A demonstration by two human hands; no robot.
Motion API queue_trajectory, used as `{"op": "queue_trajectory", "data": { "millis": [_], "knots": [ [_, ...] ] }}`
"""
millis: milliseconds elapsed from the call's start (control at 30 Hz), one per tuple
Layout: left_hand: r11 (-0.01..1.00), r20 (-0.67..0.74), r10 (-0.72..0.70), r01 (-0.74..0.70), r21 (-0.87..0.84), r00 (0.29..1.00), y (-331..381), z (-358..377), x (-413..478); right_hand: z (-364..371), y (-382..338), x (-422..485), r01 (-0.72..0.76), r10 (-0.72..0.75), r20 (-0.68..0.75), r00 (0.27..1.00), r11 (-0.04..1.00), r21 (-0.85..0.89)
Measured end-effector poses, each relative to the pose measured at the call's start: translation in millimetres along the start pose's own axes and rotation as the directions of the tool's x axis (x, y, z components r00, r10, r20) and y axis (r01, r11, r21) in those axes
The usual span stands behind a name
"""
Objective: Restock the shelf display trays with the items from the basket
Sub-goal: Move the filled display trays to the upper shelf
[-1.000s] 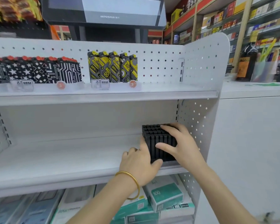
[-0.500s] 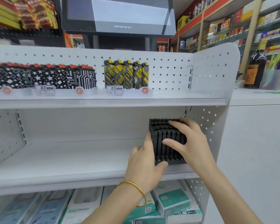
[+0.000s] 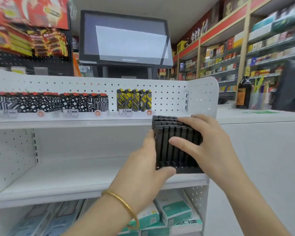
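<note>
White perforated sheet-metal shelving (image 3: 15, 150) fills the view. At the left of its upper shelf board (image 3: 75, 122) stands a row of black-and-white patterned packs with red caps (image 3: 51, 103), and further right a shorter row of yellow-and-black packs (image 3: 134, 100). Small price tags sit on the shelf edge below both rows. Behind them rises a black flat-screen monitor (image 3: 124, 38). The white middle shelf board (image 3: 66, 178) lies bare at its left and centre. A bare forearm with a thin gold bangle (image 3: 121, 201) reaches up from below, and the left hand (image 3: 143, 169) grips a black plastic display tray (image 3: 182, 168) — fingers along its left side, thumb hooked at its lower front edge. The tray is packed with upright black rectangular sticks (image 3: 165, 154) and sits at the right end of the middle shelf, near the front edge; whether its base rests on the board or hangs just above it cannot be told. The right hand (image 3: 209, 147) clasps the tray from the other side — fingers curled over the tops of the sticks, thumb laid across their front face. Below the tray, on the lowest level, lie teal-and-white cardboard boxes (image 3: 175, 212). Right of the shelving's rounded side panel (image 3: 203, 96) is a white counter (image 3: 262, 116) with a dark glass bottle (image 3: 243, 92) standing on it.
</note>
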State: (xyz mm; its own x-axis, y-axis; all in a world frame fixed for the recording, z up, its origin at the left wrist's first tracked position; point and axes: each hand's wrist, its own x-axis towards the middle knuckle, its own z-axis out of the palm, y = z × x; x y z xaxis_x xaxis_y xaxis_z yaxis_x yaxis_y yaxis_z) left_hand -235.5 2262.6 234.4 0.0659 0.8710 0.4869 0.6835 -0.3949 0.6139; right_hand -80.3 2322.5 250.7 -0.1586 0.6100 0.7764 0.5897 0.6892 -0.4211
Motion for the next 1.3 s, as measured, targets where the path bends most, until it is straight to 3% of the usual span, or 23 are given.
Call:
{"op": "queue_trajectory", "data": {
  "millis": [300,467,800,1167,1300],
  "knots": [
    [0.998,-0.057,0.052,-0.05,0.04,0.997,44.7,-40.1,82.9,-39.9,-14.0,96.0,0.111,-0.12,-0.034,0.992,0.974,-0.198],
    [0.998,-0.028,-0.013,0.015,0.059,1.0,49.8,-39.6,129.8,-30.8,5.5,146.8,0.109,-0.116,-0.02,0.993,0.969,-0.22],
    [0.942,0.016,-0.22,0.208,0.263,0.975,37.1,-27.6,175.3,-1.9,46.2,182.0,0.078,-0.068,0.063,0.996,0.984,-0.157],
    [0.855,0.071,-0.284,0.218,0.471,0.956,32.7,-17.7,188.5,15.6,72.4,172.6,0.004,-0.001,0.091,0.996,0.999,-0.032],
    [0.842,0.094,-0.336,0.255,0.475,0.937,37.4,-19.6,190.0,18.0,77.1,171.3,-0.017,0.019,0.09,0.996,1.0,-0.018]
  ]
}}
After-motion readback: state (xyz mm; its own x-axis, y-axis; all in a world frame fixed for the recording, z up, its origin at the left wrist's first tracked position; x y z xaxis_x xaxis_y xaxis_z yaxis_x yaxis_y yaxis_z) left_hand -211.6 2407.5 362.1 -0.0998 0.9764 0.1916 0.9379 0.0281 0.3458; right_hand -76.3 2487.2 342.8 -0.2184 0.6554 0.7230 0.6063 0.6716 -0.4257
